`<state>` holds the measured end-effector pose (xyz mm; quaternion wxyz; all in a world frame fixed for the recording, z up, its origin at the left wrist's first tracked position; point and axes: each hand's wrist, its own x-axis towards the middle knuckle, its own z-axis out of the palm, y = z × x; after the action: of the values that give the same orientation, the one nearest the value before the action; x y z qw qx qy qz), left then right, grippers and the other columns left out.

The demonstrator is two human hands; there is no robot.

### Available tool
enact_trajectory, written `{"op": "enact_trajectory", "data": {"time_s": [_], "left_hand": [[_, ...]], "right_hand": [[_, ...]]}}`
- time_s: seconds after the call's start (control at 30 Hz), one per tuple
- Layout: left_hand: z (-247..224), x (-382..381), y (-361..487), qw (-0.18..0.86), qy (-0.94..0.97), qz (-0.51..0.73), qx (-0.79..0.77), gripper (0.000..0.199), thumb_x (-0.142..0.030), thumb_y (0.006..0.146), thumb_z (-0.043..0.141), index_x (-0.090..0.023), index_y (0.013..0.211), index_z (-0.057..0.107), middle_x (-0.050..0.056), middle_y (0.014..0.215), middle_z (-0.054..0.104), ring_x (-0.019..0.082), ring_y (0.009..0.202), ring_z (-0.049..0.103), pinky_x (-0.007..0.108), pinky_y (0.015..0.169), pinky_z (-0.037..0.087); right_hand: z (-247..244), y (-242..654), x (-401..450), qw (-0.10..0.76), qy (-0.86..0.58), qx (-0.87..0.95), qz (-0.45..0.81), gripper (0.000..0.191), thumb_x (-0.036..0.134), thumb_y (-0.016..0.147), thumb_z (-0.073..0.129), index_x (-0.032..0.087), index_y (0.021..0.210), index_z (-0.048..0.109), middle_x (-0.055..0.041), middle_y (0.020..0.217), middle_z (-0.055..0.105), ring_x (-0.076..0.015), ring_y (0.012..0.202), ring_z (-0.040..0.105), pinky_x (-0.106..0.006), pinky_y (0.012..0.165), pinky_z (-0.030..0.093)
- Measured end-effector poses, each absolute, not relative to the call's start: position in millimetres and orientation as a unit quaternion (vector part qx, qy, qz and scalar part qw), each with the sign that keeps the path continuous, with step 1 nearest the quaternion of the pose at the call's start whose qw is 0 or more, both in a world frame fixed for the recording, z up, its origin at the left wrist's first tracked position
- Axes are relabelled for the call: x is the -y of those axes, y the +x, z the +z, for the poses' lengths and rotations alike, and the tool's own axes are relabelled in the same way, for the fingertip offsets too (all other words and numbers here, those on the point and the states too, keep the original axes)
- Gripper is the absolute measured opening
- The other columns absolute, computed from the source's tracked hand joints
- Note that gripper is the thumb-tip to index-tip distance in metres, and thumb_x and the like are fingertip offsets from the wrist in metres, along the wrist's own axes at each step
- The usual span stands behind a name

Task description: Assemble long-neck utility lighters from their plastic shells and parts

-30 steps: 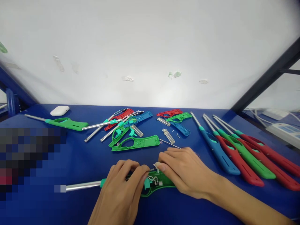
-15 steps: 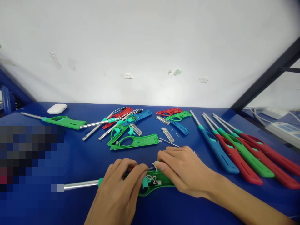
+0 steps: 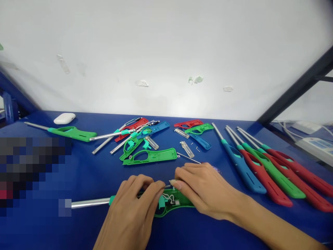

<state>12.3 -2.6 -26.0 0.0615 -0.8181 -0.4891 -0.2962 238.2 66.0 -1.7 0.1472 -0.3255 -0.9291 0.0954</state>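
In front of me lies an opened green gas lighter (image 3: pixel 179 198), its long metal tube (image 3: pixel 91 202) pointing left. Its half housing shows a teal trigger piece (image 3: pixel 161 202), white wires (image 3: pixel 170 198) and a small metal-capped part (image 3: pixel 177 202). My left hand (image 3: pixel 132 205) is closed over the trigger end, fingertips pressed together at the far edge. My right hand (image 3: pixel 200 191) is curled round the handle end. Its thumb reaches the far rim beside a tiny pale piece (image 3: pixel 173 188). What lies under both hands' fingers is hidden.
Beyond are a loose green half shell (image 3: pixel 166 155), a screwdriver (image 3: pixel 189 159), clear fuel tanks (image 3: pixel 187 149), and a pile of tubes and coloured shells (image 3: pixel 153 130). Several whole lighters (image 3: pixel 273 170) lie right, one green lighter (image 3: pixel 74 133) left, near a white case (image 3: pixel 64 118).
The view has shifted slightly. My right thumb has moved a little at the rim, and both hands stay on the opened lighter.
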Motion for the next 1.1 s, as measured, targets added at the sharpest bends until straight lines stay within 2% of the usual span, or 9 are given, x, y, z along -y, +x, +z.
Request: {"op": "enact_trajectory", "data": {"time_s": [0.3,0.47,0.63,0.87,1.1], "left_hand": [[-29,6,5,0.031,-0.824,-0.258,0.503,0.033,-0.020,0.113,0.038,-0.029,0.125,0.067,0.001,0.111,0.073,0.021,0.097,0.069,0.038,0.086,0.056],[-31,8,6,0.035,-0.821,-0.268,0.503,0.033,-0.019,0.111,0.039,-0.028,0.124,0.068,0.002,0.109,0.071,0.020,0.093,0.068,0.037,0.083,0.057],[-28,7,8,0.050,-0.825,-0.271,0.493,0.041,-0.009,0.107,0.036,-0.027,0.124,0.068,0.003,0.107,0.072,0.019,0.091,0.069,0.034,0.079,0.057],[-20,3,14,0.082,-0.821,-0.296,0.481,0.037,-0.011,0.108,0.034,-0.024,0.106,0.069,0.002,0.095,0.074,0.021,0.083,0.071,0.033,0.068,0.056],[-24,5,17,0.072,-0.825,-0.298,0.474,0.031,-0.004,0.102,0.038,-0.024,0.107,0.061,0.003,0.096,0.070,0.021,0.081,0.069,0.035,0.071,0.055]], "right_hand": [[-1,237,-65,0.155,-0.326,0.927,0.098,0.053,0.046,0.118,0.020,0.022,0.082,0.052,0.0019,0.070,0.060,-0.0147,0.062,0.052,-0.034,0.059,0.026],[-1,237,-66,0.148,-0.329,0.927,0.102,0.052,0.044,0.118,0.022,0.022,0.084,0.054,0.0009,0.071,0.061,-0.0153,0.063,0.053,-0.033,0.059,0.027],[-1,238,-65,0.145,-0.325,0.929,0.102,0.052,0.045,0.118,0.023,0.022,0.084,0.054,0.0009,0.071,0.062,-0.0150,0.063,0.053,-0.033,0.059,0.025],[0,238,-66,0.154,-0.318,0.930,0.100,0.053,0.050,0.118,0.023,0.022,0.084,0.054,0.0021,0.069,0.060,-0.0141,0.061,0.052,-0.032,0.058,0.022],[4,236,-64,0.141,-0.321,0.930,0.108,0.050,0.041,0.117,0.019,0.023,0.080,0.048,0.0039,0.062,0.053,-0.0131,0.053,0.047,-0.033,0.055,0.020]]}}
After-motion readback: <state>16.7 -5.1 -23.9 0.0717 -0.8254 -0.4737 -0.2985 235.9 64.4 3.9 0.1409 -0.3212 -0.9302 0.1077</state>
